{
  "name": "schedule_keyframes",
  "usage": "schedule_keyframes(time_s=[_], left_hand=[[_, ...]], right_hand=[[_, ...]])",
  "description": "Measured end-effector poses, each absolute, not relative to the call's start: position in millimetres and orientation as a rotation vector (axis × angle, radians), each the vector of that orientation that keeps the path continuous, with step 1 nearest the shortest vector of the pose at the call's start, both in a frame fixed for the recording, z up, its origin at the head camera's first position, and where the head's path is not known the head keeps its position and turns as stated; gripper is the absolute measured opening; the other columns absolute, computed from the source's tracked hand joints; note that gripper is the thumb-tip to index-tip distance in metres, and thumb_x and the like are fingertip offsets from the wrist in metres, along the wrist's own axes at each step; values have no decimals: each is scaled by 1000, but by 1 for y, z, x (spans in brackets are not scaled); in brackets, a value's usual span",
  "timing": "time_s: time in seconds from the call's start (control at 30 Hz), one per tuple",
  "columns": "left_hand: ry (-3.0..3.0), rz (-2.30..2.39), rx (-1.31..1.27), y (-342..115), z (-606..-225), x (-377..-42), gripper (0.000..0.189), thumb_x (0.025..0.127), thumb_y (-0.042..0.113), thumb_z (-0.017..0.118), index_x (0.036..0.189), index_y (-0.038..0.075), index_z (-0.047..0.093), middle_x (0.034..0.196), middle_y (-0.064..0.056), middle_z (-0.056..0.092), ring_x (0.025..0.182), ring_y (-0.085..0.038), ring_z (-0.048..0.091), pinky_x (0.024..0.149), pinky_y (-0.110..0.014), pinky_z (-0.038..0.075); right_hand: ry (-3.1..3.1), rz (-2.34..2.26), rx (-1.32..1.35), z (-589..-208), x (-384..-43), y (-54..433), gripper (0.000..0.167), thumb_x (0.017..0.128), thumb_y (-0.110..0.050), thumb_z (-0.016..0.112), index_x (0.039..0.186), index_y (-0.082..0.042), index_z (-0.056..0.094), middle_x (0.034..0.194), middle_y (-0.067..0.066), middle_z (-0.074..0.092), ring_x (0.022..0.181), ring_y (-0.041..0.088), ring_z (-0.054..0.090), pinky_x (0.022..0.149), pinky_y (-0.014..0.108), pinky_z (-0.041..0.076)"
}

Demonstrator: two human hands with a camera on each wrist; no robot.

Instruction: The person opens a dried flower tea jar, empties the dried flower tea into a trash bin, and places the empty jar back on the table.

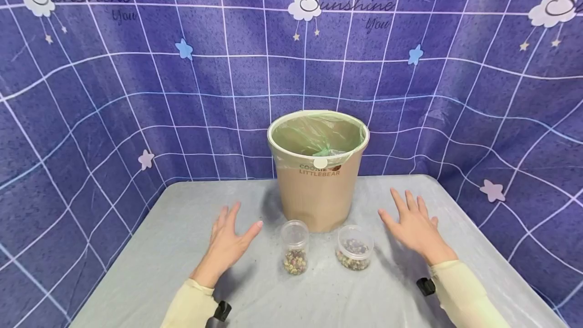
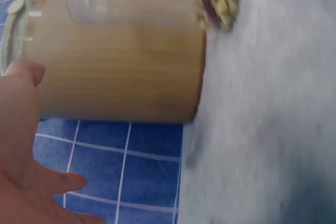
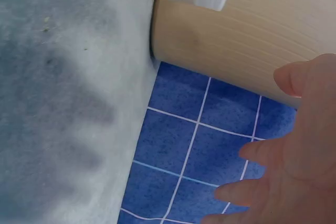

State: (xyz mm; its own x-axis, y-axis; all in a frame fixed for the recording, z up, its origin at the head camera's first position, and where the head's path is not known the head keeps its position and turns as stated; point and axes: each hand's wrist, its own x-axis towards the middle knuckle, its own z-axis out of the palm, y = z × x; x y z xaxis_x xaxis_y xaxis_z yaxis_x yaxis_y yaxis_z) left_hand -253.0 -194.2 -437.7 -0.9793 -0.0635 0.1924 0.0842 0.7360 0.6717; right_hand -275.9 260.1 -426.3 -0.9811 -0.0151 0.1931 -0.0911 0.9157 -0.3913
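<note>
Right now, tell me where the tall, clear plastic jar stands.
In the head view, the tall, clear plastic jar stands on the grey tabletop, before the left part of the round tan bin, left of the short, clear plastic tub.

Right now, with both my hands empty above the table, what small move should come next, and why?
I'd probably ease your left hand rightward to the tall clear jar of dried flowers: that hand is spread and empty, the jar stands upright beside it, and nothing visible lies between them.
</note>
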Motion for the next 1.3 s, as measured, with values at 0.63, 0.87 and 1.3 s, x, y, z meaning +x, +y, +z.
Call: schedule_keyframes(time_s=[0.63,0.87,1.3], left_hand=[[-2708,-1493,-265,-140,-457,-233,106,71,49,92,154,7,41,150,-28,49,138,-45,49,108,-61,43],[-2672,-1550,-370,-120,-466,-233,95,69,42,95,144,6,49,136,-14,62,129,-37,56,107,-58,44],[-2667,-1592,-397,-106,-485,-237,87,69,39,95,139,8,53,125,-5,68,122,-28,61,105,-52,46]], right_hand=[[-2853,707,105,-415,-293,242,95,100,-72,34,165,-7,13,167,32,15,150,61,10,102,89,14],[-2858,729,107,-414,-295,239,93,101,-70,33,165,-6,11,167,33,13,149,62,9,103,88,13],[-2848,767,87,-418,-292,237,93,102,-69,34,165,-6,11,166,32,15,150,61,9,105,86,15]])
